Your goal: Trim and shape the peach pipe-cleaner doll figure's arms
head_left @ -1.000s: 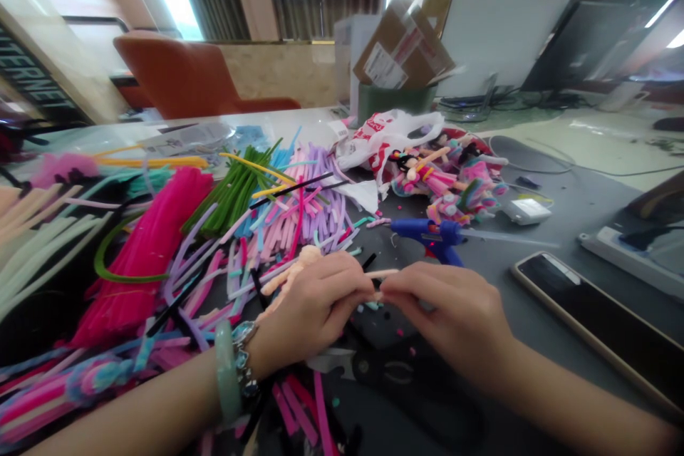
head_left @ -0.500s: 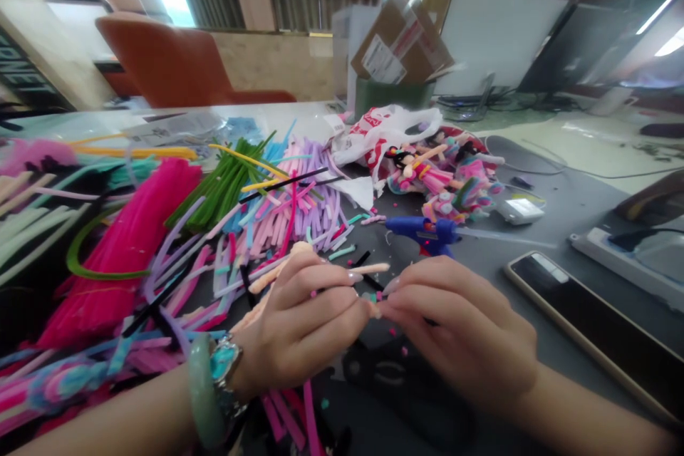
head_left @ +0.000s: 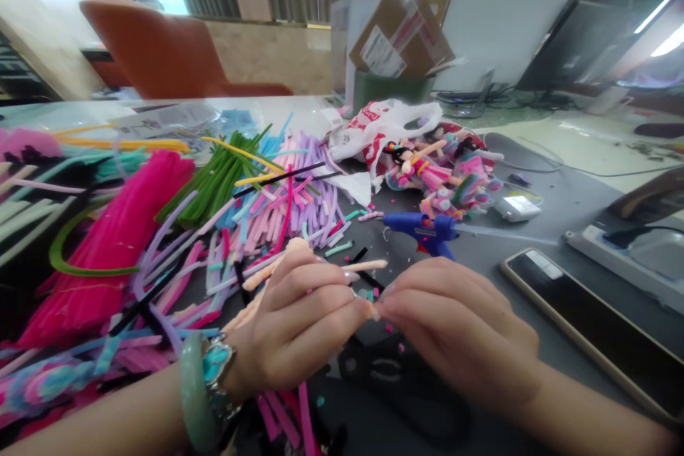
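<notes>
My left hand (head_left: 304,313) is closed around a peach pipe-cleaner figure (head_left: 298,248), whose twisted parts stick out above and behind the fingers. One straight peach stem (head_left: 368,266) points right from under the index finger. At the fingertips a short peach end (head_left: 371,311) shows, and my right hand (head_left: 459,320) pinches at it with thumb and index finger. The two hands almost meet there. Most of the figure is hidden by the left hand. Dark-handled pliers (head_left: 385,370) lie on the table below the hands.
A blue glue gun (head_left: 422,225) lies just beyond my hands, a phone (head_left: 582,320) at the right beside a power strip (head_left: 625,256). Pipe cleaners in pink (head_left: 117,242), green (head_left: 219,178) and purple (head_left: 315,185) cover the left. Finished dolls (head_left: 432,171) lie by a plastic bag (head_left: 379,125).
The view has shifted slightly, so background things sit a little higher and more to the left. Both hands keep nearly the same pose on the peach figure.
</notes>
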A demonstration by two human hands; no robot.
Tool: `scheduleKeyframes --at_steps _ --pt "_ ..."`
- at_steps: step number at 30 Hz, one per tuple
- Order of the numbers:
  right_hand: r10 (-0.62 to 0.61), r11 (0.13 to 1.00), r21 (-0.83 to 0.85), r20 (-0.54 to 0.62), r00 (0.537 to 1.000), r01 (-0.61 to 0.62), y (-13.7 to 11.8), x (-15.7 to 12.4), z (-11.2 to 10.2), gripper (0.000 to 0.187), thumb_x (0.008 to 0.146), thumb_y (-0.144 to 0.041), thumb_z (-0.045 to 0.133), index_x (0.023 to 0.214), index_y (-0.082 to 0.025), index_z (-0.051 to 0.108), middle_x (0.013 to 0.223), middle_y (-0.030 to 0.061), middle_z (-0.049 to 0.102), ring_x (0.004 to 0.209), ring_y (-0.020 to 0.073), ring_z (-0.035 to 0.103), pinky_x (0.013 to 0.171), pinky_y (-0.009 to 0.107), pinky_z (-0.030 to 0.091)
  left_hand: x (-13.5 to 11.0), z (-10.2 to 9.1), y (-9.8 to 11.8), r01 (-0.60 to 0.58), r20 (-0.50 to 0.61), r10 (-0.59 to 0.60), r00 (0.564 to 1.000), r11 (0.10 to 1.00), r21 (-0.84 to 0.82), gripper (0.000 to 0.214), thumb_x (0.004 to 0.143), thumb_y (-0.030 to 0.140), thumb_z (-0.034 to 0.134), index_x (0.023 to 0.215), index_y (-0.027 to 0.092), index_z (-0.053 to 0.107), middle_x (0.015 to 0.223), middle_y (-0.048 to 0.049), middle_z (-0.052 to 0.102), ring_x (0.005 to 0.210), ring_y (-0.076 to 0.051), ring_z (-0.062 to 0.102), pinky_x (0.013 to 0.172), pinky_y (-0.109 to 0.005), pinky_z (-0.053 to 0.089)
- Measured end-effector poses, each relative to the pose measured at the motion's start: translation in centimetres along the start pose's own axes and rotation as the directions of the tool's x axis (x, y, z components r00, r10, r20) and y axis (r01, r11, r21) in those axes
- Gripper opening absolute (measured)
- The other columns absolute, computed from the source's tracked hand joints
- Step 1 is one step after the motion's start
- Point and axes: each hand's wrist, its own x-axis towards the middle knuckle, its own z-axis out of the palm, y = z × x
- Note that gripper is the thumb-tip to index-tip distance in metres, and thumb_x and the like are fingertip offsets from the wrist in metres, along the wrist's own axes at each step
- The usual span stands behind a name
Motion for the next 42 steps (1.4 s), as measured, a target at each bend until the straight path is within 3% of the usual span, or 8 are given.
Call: scheduleKeyframes --at_steps 6,15,26,42 --pt "0.067 0.993 -0.097 0.034 0.997 -0.063 -0.4 0.4 -0.3 0.015 0.087 -0.014 0.055 0.094 -0.022 0.066 0.082 0.0012 0.069 0.075 0.012 0.063 0.069 0.025 0.05 -0.3 0.4 0.0 0.042 -0.033 -0.043 0.999 0.999 -0.023 0.024 0.079 0.005 0.061 0.1 0.015 0.062 0.085 -0.0021 0.067 0.095 -0.017 0.057 0.093 -0.039 0.047" --pt "0.095 0.995 -0.022 0.019 0.995 -0.095 -0.4 0.4 -0.1 0.017 0.085 -0.011 0.055 0.088 -0.02 0.069 0.084 0.0024 0.07 0.076 0.0126 0.065 0.07 0.024 0.053 0.6 0.6 0.1 0.15 0.004 -0.151 0.989 0.976 -0.161 0.013 0.081 0.008 0.059 0.09 0.017 0.058 0.081 -0.0021 0.065 0.09 -0.016 0.057 0.091 -0.039 0.047" --pt "0.188 0.982 0.009 -0.023 0.982 -0.188 -0.3 0.7 0.4 0.014 0.082 -0.009 0.06 0.086 -0.017 0.07 0.084 0.0034 0.071 0.076 0.0108 0.066 0.071 0.018 0.052 1.1 1.1 0.2 0.387 0.07 -0.395 0.916 0.825 -0.413 0.012 0.08 0.005 0.059 0.086 0.016 0.057 0.081 -0.0038 0.06 0.089 -0.016 0.053 0.078 -0.033 0.047" --pt "0.239 0.969 0.062 0.006 0.971 -0.239 0.1 0.2 0.8 0.017 0.082 -0.004 0.056 0.094 -0.014 0.063 0.09 0.0049 0.063 0.081 0.0111 0.059 0.073 0.021 0.046 0.7 1.5 0.1 0.466 0.067 -0.497 0.865 0.748 -0.472 0.013 0.08 0.004 0.058 0.086 0.016 0.056 0.084 -0.0042 0.056 0.088 -0.016 0.052 0.078 -0.034 0.045"
